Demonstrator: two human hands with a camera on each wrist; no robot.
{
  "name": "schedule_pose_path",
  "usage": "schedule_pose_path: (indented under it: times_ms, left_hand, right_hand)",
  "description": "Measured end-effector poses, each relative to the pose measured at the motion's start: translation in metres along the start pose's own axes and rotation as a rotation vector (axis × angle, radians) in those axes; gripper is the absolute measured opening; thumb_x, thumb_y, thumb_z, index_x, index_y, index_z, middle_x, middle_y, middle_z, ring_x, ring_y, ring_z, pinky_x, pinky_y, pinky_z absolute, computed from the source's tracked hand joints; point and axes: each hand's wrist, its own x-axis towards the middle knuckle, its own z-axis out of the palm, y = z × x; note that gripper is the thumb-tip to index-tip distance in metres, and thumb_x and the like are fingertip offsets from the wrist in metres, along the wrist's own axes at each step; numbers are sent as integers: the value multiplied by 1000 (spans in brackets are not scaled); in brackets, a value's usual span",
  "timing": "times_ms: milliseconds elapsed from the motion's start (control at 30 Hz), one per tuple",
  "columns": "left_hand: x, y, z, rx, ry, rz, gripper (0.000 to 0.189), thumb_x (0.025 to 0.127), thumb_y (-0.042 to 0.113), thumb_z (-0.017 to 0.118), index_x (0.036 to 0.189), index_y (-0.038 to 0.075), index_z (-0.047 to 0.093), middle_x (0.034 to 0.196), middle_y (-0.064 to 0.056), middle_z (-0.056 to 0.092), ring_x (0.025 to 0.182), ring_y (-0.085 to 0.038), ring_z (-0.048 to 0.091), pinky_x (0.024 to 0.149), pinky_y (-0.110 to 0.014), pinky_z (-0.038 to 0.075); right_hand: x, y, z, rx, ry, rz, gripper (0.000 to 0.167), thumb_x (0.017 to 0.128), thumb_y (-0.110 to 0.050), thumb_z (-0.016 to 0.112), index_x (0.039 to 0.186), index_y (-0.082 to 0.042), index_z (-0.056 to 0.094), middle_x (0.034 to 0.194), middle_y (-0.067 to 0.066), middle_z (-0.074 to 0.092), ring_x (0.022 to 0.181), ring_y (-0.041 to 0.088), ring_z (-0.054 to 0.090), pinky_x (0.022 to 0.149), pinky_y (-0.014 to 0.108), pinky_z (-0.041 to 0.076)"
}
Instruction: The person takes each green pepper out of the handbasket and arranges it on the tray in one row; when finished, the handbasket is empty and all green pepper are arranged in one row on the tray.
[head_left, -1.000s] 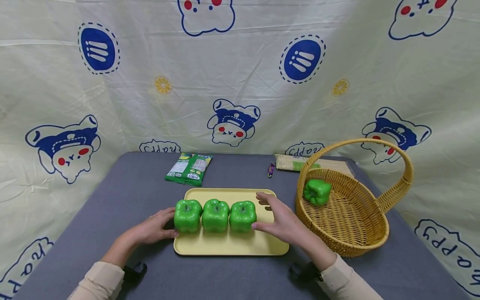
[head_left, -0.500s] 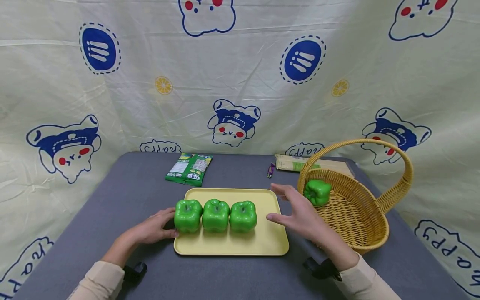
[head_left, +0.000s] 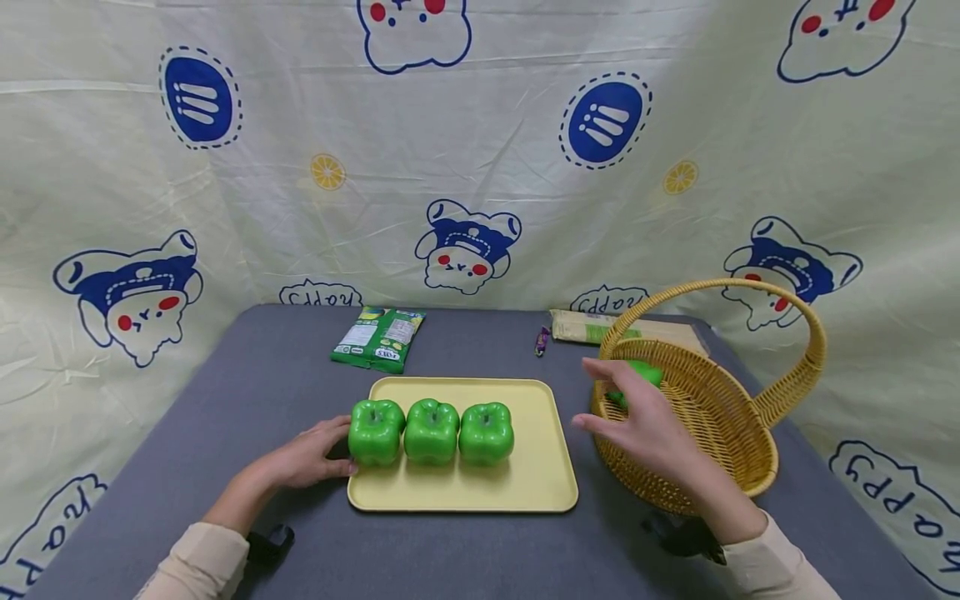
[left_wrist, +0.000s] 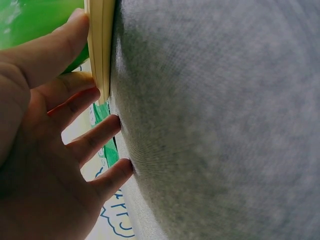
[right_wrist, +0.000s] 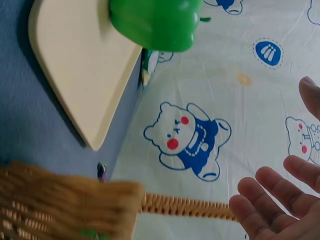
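Observation:
Three green bell peppers [head_left: 431,432] stand in a row on a pale yellow tray [head_left: 536,487], left of its middle. My left hand [head_left: 307,457] rests at the tray's left edge beside the leftmost pepper [head_left: 376,432]. In the left wrist view its thumb touches the tray rim [left_wrist: 100,45] and the other fingers spread down to the table. My right hand [head_left: 648,425], fingers apart and holding nothing, is over the left rim of a wicker basket [head_left: 720,450]. It partly hides another green pepper [head_left: 647,372] inside that basket.
At the back left lies a green snack bag [head_left: 378,337]. A small purple wrapped candy [head_left: 542,340] and a beige package [head_left: 581,325] lie at the back right. The basket's tall handle [head_left: 813,342] arches above it. A printed curtain [head_left: 480,150] hangs behind the table.
My right hand has moved right, away from the rightmost pepper on the tray, to the basket's left rim. The left hand, tray and peppers have stayed in place.

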Motion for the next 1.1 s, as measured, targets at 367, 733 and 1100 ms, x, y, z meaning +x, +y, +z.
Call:
schedule_pose_path:
  times_ms: [367, 733, 1100]
  left_hand:
    - [1, -1, 1, 0, 3, 4, 66, 84, 29, 70, 135, -5, 45, 143, -27, 39, 132, -48, 35, 103, -65, 30]
    - [1, -1, 0, 1, 5, 8, 66, 84, 29, 70, 135, -6, 45, 143, -28, 39, 131, -49, 34, 103, -66, 28]
    - [1, -2, 1, 2, 4, 13, 66, 84, 29, 70, 135, -5, 45, 143, -27, 39, 131, -48, 35, 102, -65, 30]
  right_hand:
    - [-4, 18, -26, -34, 63, 1, 65, 80, -28, 75, 134, -5, 47, 124, 14, 57, 111, 30, 56, 86, 51, 48]
    - [-1, 38, -44, -10, 62, 66, 67, 83, -30, 72, 139, -6, 42, 128, 17, 53, 113, 37, 54, 89, 53, 45]
    - [10, 58, -58, 8, 34, 154, 69, 85, -37, 69, 141, -11, 39, 136, 17, 48, 120, 40, 49, 94, 57, 42]
